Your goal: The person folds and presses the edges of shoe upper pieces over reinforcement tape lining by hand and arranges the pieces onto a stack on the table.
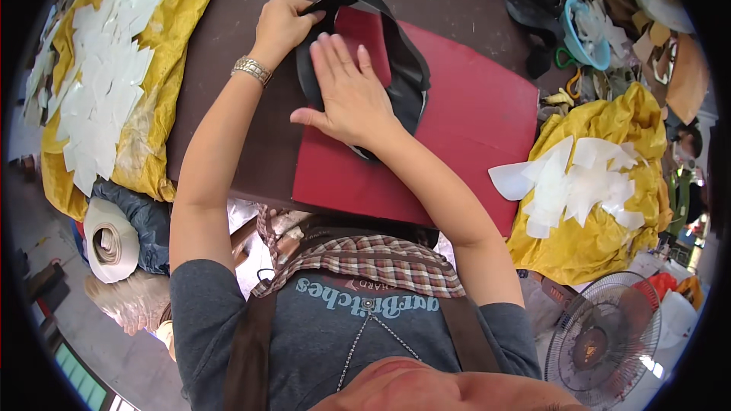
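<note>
A black leather-like piece (411,68), curved into a loop with an opening in its middle, lies partly over the red board (472,122) on the brown table. At its upper left edge, my left hand (288,24) grips the rim, fingers bent over it. My right hand (349,95) rests flat across the piece's left side, fingers stretched out and thumb spread to the left. A smaller red area (364,38) shows through the loop's opening. My right palm and forearm cover part of the lower edge of the black piece.
On the left, white cut pieces (114,53) are heaped on yellow sheeting (190,0). More white pieces (579,183) lie on a yellow sack (640,129) at right. A blue basket (571,34) and green-handled scissors (563,58) sit far right; a fan (601,342) stands below.
</note>
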`<state>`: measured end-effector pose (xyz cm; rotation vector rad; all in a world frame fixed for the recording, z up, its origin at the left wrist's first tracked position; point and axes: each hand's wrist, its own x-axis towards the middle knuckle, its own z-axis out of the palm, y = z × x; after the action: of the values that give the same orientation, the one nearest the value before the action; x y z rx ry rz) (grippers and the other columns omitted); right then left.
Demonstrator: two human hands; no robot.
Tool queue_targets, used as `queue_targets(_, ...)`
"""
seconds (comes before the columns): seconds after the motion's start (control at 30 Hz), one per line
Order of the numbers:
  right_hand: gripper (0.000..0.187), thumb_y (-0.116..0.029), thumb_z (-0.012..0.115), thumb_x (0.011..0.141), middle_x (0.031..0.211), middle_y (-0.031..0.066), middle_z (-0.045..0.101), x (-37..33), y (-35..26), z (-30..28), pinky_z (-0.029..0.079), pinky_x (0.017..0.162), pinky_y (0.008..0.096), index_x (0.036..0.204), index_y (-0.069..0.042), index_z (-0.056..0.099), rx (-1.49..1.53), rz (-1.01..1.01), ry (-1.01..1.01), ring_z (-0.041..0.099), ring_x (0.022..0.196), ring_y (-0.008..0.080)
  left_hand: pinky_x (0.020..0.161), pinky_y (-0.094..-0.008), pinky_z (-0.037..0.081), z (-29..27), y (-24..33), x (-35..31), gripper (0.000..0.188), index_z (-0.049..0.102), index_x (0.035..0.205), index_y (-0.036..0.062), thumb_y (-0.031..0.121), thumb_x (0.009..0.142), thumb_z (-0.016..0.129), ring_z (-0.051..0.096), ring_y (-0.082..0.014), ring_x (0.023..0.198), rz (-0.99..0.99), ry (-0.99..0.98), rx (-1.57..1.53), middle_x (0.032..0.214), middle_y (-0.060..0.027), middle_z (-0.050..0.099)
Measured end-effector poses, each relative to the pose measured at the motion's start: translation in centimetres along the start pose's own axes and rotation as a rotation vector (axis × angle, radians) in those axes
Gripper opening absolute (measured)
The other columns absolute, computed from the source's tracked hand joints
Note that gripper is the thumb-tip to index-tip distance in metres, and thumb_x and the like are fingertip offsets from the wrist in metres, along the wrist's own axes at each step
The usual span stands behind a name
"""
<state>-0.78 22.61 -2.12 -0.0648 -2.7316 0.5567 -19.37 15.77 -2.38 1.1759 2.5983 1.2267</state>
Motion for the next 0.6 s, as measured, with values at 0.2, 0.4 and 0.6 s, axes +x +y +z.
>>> queue_targets(0.2, 0.095, -0.072, 0.046, 0.082, 0.148, 0.0197, 0.038, -2.4, -1.0, -0.8, 0.025, 0.112, 0.0524, 0.139, 0.004, 0.041, -0.031, -0.251, -0.217, 0.031, 0.141, 0.0326, 0.08, -0.0348, 0.051, 1.1, 0.0, -1.7, 0.018, 0.074, 0.096, 0.0076, 0.017, 0.081, 0.072, 0.067, -0.0275, 0.091, 0.09, 0.082, 0.116, 0.108, -0.0083, 0.069)
queue_targets(0.4, 0.066, -0.04, 0.071, 0.082, 0.136, 0.0204, 0.051, -10.9, -3.9, -5.3, 0.041, 0.103, 0.0485, 0.133, -0.004, 0.051, 0.729, -0.234, -0.452, 0.051, 0.126, 0.0338, 0.058, -0.0338, 0.049, 0.5, 2.5, 0.3, 0.021, 0.067, 0.105, 0.0088, 0.017, 0.087, 0.066, 0.062, -0.0284, 0.067, 0.504, 0.247, 0.196, 0.079, -0.0075, 0.064)
queue_targets(0.6, 0.039, -0.024, 0.071, 0.083, 0.102, 0.0168, 0.064, -8.8, 3.3, -13.2, 0.052, 0.08, 0.0394, 0.111, -0.001, 0.059, 0.052, 0.472, 0.22, 0.064, 0.093, 0.032, 0.078, -0.0368, 0.048, 2.7, 10.3, 2.3, 0.036, 0.057, 0.123, 0.01, 0.017, 0.088, 0.06, 0.062, -0.0262, 0.086, 0.786, 0.091, 0.444, 0.103, -0.008, 0.064)
